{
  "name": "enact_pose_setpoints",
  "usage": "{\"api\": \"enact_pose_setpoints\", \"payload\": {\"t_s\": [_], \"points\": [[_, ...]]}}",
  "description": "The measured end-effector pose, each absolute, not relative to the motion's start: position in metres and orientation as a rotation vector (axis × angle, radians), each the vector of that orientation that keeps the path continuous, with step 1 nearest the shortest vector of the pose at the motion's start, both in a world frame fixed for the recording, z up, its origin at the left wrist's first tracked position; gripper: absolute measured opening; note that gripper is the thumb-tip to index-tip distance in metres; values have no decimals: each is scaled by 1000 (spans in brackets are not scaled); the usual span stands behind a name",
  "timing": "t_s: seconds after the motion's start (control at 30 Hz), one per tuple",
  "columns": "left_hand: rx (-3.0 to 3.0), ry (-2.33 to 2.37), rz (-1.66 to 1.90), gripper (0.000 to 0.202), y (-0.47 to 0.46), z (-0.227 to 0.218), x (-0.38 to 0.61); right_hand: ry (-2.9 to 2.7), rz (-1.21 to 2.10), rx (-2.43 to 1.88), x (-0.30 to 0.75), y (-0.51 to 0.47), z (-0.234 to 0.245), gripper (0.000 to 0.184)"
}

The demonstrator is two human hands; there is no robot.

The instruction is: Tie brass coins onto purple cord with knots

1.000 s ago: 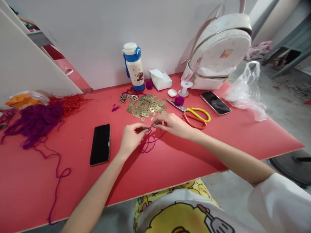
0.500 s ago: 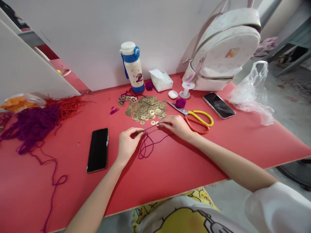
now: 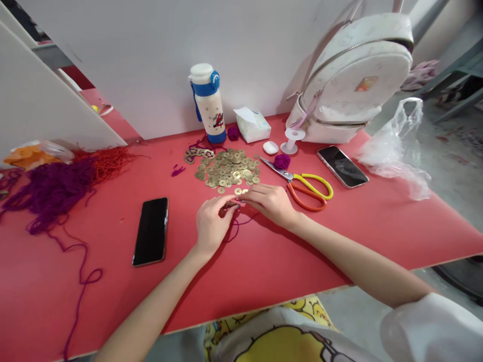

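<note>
Fingertips of my left hand pinch a purple yarn cord, part of it hidden inside the hand. My right hand meets it from the right, thumb and finger closed on the same cord. A loose loop of the cord hangs below the hands onto the red table. Just beyond the fingers lies a heap of brass-coloured coins with holes. Several of these coins at the left back have purple cord through them. Scissors with yellow and orange handles lie to the right of the heap.
A phone lies left of my hands, another phone to the right. Purple yarn and red strands cover the left side. A bottle, tissue pack, spool, backpack and plastic bag stand behind.
My hands have come together; the left moved right and slightly up, the right shifted a little left. The stretch of cord between them has shortened, and less of the loop shows.
</note>
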State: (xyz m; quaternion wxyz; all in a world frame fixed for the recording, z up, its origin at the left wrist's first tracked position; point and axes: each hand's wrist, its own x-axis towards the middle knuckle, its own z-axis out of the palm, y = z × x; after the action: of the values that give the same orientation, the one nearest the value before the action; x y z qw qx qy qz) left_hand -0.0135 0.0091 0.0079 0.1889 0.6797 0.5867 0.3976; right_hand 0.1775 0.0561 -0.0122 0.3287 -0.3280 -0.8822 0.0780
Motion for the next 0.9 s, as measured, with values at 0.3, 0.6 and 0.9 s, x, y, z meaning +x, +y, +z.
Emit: {"api": "enact_pose_setpoints", "payload": {"t_s": [0.3, 0.6, 0.9], "points": [[1596, 1559, 1174, 7, 18, -3, -10, -2219, 366, -982, 181, 61, -6, 25], [1830, 1593, 1145, 8, 16, -4, -16, -2204, 566, -1201, 180, 75, -17, 32], [1874, 1590, 1146, 7, 13, -4, -19, -2091, 757, -988, 181, 76, -16, 19]]}}
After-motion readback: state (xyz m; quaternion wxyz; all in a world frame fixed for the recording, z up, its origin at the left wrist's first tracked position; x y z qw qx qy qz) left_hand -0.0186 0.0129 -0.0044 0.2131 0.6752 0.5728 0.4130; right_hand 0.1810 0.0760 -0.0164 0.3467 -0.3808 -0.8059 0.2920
